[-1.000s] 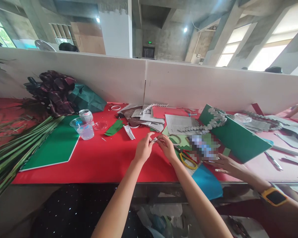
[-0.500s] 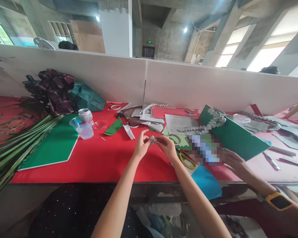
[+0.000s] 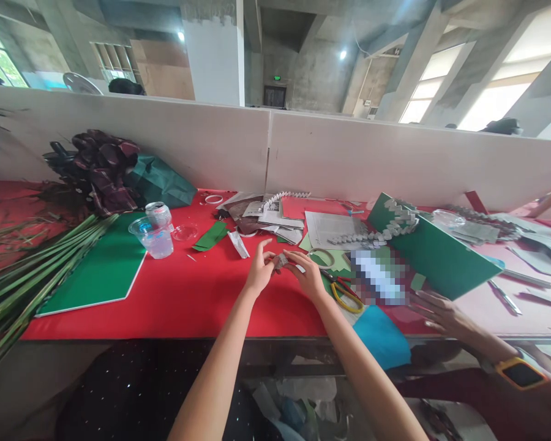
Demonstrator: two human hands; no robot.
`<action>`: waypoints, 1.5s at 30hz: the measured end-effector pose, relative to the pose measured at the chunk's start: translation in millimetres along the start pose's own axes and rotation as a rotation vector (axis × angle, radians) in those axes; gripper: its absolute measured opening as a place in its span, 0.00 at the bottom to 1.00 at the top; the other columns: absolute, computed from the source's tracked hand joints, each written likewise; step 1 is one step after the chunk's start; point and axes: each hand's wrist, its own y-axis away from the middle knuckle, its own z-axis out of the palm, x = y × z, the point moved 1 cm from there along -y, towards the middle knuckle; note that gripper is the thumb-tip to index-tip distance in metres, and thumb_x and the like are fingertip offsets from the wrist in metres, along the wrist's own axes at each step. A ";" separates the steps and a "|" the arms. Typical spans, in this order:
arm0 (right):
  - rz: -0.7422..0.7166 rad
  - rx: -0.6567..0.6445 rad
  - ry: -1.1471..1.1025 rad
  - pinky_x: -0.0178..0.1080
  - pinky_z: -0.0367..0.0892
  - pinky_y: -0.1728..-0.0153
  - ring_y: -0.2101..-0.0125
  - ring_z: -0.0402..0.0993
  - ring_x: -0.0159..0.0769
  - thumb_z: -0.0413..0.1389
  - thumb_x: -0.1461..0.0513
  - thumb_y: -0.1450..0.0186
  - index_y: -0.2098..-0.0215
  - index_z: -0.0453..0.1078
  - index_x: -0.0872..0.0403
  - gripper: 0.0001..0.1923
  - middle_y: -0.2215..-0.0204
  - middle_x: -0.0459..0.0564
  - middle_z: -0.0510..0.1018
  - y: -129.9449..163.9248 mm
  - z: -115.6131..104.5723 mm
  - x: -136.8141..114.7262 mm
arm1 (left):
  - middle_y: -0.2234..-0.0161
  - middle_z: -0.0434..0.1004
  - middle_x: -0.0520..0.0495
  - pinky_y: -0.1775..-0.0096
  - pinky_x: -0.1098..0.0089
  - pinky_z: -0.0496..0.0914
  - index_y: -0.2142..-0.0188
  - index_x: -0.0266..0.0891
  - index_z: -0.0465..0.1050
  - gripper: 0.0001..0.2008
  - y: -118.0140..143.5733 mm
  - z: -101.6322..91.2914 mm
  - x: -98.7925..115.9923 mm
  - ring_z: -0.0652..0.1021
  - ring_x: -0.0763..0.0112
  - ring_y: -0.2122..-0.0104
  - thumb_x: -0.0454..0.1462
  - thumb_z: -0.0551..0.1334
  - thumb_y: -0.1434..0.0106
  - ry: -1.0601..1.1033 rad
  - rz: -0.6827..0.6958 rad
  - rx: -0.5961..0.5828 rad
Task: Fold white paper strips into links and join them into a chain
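Observation:
My left hand (image 3: 258, 270) and my right hand (image 3: 308, 274) meet above the red tabletop (image 3: 188, 294), both pinching a small folded grey paper piece (image 3: 281, 261) between the fingertips. Yellow-handled scissors (image 3: 344, 296) lie just right of my right hand. A tape ring (image 3: 322, 258) rests behind that hand, on green scraps.
A co-worker's hand (image 3: 443, 313) with a yellow watch (image 3: 520, 373) rests at the right by a tilted green board (image 3: 436, 254) carrying a folded paper chain. A plastic cup (image 3: 153, 237), can, green sheet (image 3: 101, 269), long green stems (image 3: 22, 282) and a cloth bundle sit left. Papers pile behind.
My hands stay together on the paper piece, fingers shifting slightly. The co-worker's hand has slid a little toward the table's near edge.

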 end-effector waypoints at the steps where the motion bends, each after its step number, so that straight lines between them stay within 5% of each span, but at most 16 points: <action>1: -0.006 0.001 0.008 0.44 0.68 0.52 0.54 0.72 0.41 0.54 0.60 0.35 0.47 0.69 0.47 0.18 0.54 0.52 0.76 0.0 0.1 0.0 | 0.70 0.71 0.54 0.77 0.77 0.65 0.44 0.44 0.55 0.24 -0.1 -0.4 -0.2 0.73 0.79 0.80 0.38 0.59 0.39 -0.010 0.009 -0.003; 12: 0.010 0.046 0.037 0.45 0.67 0.52 0.54 0.72 0.42 0.53 0.59 0.35 0.50 0.71 0.47 0.15 0.54 0.52 0.76 1.2 -0.2 -1.7 | 0.72 0.72 0.52 0.75 0.75 0.67 0.46 0.40 0.56 0.22 4.1 2.8 6.6 0.72 0.77 0.78 0.37 0.58 0.39 -0.025 0.087 -0.017; 28: 0.062 0.063 -0.001 0.44 0.69 0.56 0.59 0.74 0.42 0.56 0.59 0.37 0.56 0.75 0.50 0.12 0.59 0.53 0.79 -0.1 0.5 0.6 | 0.71 0.73 0.52 0.71 0.74 0.68 0.47 0.41 0.58 0.21 4.4 -0.2 8.8 0.72 0.78 0.78 0.37 0.58 0.39 -0.090 0.037 -0.061; 45: 0.116 0.013 -0.091 0.40 0.70 0.61 0.65 0.75 0.38 0.61 0.59 0.41 0.62 0.73 0.52 0.10 0.66 0.50 0.78 -2.4 2.6 -2.6 | 0.72 0.74 0.52 0.73 0.75 0.66 0.47 0.39 0.60 0.22 3.0 0.1 2.4 0.72 0.76 0.78 0.35 0.58 0.42 -0.121 -0.110 0.050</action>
